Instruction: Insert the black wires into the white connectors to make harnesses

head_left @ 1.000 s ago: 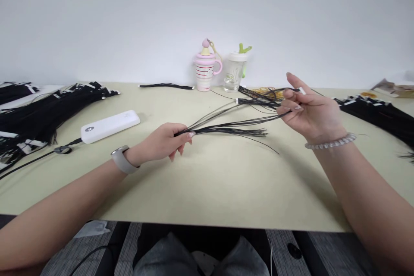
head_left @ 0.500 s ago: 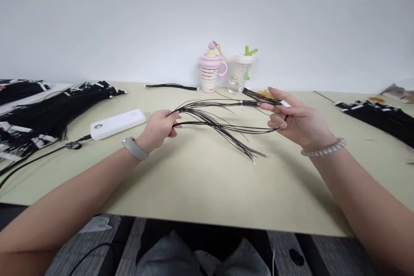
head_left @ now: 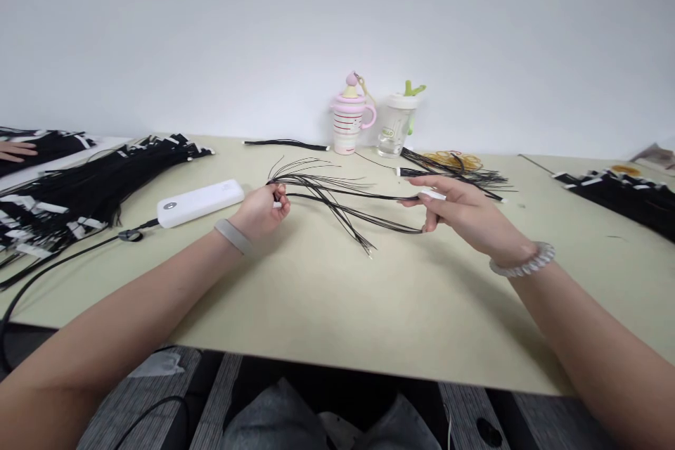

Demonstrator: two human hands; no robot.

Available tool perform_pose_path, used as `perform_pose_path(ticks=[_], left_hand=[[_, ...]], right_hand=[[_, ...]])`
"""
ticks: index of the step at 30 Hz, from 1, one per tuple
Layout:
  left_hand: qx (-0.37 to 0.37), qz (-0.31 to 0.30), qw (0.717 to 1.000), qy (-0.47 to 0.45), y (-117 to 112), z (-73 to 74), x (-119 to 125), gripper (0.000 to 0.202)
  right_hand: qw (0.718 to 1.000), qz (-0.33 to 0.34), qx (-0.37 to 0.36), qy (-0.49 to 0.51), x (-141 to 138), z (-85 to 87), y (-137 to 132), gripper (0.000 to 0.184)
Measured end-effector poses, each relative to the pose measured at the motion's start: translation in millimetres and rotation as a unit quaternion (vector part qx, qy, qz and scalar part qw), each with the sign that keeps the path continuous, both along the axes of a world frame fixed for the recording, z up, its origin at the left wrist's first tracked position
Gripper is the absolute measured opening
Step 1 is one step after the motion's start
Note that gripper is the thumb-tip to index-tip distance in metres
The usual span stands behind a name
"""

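A bundle of thin black wires [head_left: 337, 209] stretches above the table between my two hands. My left hand [head_left: 264, 211] is closed around the bundle's left end, and a small white piece pokes out from its fingers. Loose wire ends fan out to the right of that hand and hang toward the table. My right hand [head_left: 453, 214] pinches a white connector [head_left: 432, 194] between thumb and fingers, with black wires running left from it. A second strand of wires curves below into the lower fingers of the same hand.
Behind stand a pink-lidded cup [head_left: 348, 123] and a clear bottle [head_left: 393, 126]. Yellow rubber bands [head_left: 456, 160] lie near more black wires. A white power bank [head_left: 200, 204] with a cable and a wire pile [head_left: 95, 183] are left; another pile [head_left: 622, 197] is right. Someone's hand [head_left: 15, 150] rests far left.
My right hand has come lower and slightly left, and the white connector now shows between its fingers. My left hand has turned and curled more tightly. Another person's hand shows more at far left.
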State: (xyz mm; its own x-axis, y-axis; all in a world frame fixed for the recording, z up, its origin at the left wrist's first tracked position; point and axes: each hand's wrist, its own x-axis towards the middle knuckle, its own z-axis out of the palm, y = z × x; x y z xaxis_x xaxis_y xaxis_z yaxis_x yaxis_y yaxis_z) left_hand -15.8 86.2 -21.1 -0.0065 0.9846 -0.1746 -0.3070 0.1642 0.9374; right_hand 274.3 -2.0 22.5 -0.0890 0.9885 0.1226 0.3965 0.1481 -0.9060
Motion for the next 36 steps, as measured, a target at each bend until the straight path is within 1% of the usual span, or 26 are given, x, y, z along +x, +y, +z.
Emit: perform_pose_path(ticks=[2, 5, 7, 9, 14, 16, 18, 20, 21, 24, 27, 30, 32, 34, 36], left_hand=[[-0.013, -0.002, 0.999, -0.042, -2, 6.1, -1, 0.013], [-0.019, -0.013, 0.996, -0.092, -6, 14.7, -1, 0.011], [-0.017, -0.035, 0.994, -0.106, -8, 17.1, 0, 0.009], [-0.019, -0.071, 0.992, -0.107, -10, 16.1, 2, 0.008], [-0.021, -0.182, 0.978, -0.103, -14, 11.0, 3, 0.007], [-0.009, -0.210, 0.971, -0.112, -15, 12.4, 2, 0.007], [0.013, -0.224, 0.967, -0.124, -15, 15.2, -1, 0.009], [0.030, -0.217, 0.966, -0.138, -13, 18.0, -3, 0.008], [0.031, -0.200, 0.968, -0.145, -12, 19.0, -4, 0.007], [0.008, -0.118, 0.981, -0.155, -5, 19.9, -7, 0.004], [0.001, -0.057, 0.987, -0.150, 4, 17.7, -11, 0.006], [0.004, -0.023, 0.991, -0.133, 12, 15.3, -19, 0.010], [0.004, -0.006, 0.994, -0.111, 14, 14.7, -25, 0.013], [0.003, -0.004, 0.997, -0.076, 15, 15.8, -29, 0.015], [0.005, -0.023, 0.999, -0.029, 14, 19.2, -30, 0.013]], right_hand=[[0.999, 0.004, 0.007, -0.041, -1, 0.9, -1, 0.036], [0.999, 0.013, -0.010, -0.027, 5, 1.0, 3, 0.034], [0.999, 0.018, -0.025, 0.020, 14, 0.8, 7, 0.036], [0.997, 0.014, -0.024, 0.073, 25, 1.3, 11, 0.037], [0.980, 0.036, 0.032, 0.193, 52, 7.5, 12, 0.033], [0.975, 0.039, 0.047, 0.216, 57, 10.2, 11, 0.030], [0.972, 0.041, 0.046, 0.226, 60, 11.9, 10, 0.028], [0.974, 0.048, 0.029, 0.220, 59, 13.0, 9, 0.027], [0.975, 0.051, 0.017, 0.214, 58, 13.6, 9, 0.027], [0.978, 0.048, -0.004, 0.201, 56, 15.6, 7, 0.027], [0.979, 0.029, 0.006, 0.202, 59, 17.0, 7, 0.029], [0.976, -0.003, 0.036, 0.213, 68, 16.8, 9, 0.028], [0.970, -0.030, 0.070, 0.230, 74, 16.9, 11, 0.027], [0.958, -0.054, 0.115, 0.259, 76, 19.2, 12, 0.029], [0.947, -0.048, 0.150, 0.281, 73, 25.0, 8, 0.037]])
